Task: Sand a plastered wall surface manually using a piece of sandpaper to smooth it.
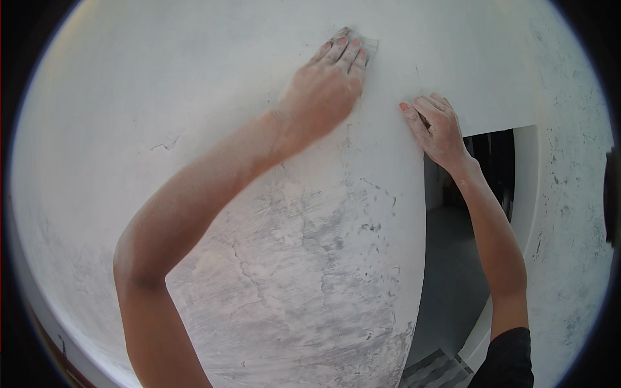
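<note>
My left hand (327, 89) reaches up and presses flat on the white plastered wall (204, 63). Under its fingers lies a thin sheet, apparently sandpaper (372, 45), with an edge and a corner showing past the fingertips. Pale dust coats the fingers. Lower and to the right, my right hand (439, 123) rests against the wall by the upper corner of a doorway (449, 242). Its fingers are curled and dusty, and the thumb lies along the wall. A dark spot shows between thumb and fingers; whether it is a gap or a small thing is unclear.
Grey patches and cracks mark the lower wall (291, 271). Through the doorway a grey floor (449, 276) and a dark area (490, 160) are visible. A striped mat (434, 372) lies at the bottom. Right of the opening, a speckled wall section (567, 208) continues.
</note>
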The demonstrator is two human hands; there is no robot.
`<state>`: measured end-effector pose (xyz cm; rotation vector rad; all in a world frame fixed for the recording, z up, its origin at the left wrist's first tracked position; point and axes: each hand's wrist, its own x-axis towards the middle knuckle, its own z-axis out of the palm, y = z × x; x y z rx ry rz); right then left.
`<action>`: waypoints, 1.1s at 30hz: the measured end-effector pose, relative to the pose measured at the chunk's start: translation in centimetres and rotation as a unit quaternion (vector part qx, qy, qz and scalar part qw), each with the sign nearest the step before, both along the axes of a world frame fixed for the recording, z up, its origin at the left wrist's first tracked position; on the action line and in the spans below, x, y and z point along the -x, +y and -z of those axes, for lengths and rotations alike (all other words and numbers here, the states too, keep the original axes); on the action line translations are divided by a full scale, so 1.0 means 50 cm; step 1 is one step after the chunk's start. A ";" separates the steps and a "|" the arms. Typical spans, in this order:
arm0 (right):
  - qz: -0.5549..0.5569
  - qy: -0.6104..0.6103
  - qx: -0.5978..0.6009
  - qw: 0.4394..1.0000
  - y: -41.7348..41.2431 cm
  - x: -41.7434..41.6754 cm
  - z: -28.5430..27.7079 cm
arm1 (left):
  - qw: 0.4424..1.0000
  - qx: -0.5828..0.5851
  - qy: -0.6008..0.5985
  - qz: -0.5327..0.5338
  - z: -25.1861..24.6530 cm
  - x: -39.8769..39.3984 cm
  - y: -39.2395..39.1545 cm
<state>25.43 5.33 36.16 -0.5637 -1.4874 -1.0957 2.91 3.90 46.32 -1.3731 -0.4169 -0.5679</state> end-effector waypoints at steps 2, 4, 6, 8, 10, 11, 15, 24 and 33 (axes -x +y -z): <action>0.000 0.001 0.000 1.000 -0.002 0.013 -0.004 | 0.998 -0.038 -0.029 -0.045 -0.045 0.036 -0.015; 0.013 0.014 0.012 1.000 0.001 0.008 0.004 | 0.998 0.007 -0.059 0.029 -0.075 0.053 -0.030; -0.029 0.004 -0.020 0.999 0.008 0.004 0.004 | 0.989 0.060 -0.077 0.109 -0.068 0.047 -0.028; 0.008 0.008 -0.002 1.000 0.009 -0.016 0.006 | 0.999 -0.011 -0.032 0.021 -0.007 0.025 -0.029; -0.044 -0.004 -0.021 0.999 0.015 -0.002 0.001 | 0.997 0.007 0.018 0.073 0.023 0.062 -0.013; -0.051 0.003 -0.024 0.998 0.029 0.002 -0.001 | 0.994 0.036 0.025 0.096 -0.003 0.098 -0.005; -0.051 0.033 -0.027 0.998 0.025 0.012 0.006 | 0.993 -0.029 -0.101 0.059 -0.129 0.190 -0.029; -0.058 0.042 -0.049 0.996 0.035 0.010 0.013 | 0.985 0.055 -0.161 0.031 -0.049 0.168 -0.047; -0.071 0.039 -0.081 0.993 0.064 -0.004 0.009 | 0.993 -0.032 -0.115 0.013 -0.055 0.189 -0.002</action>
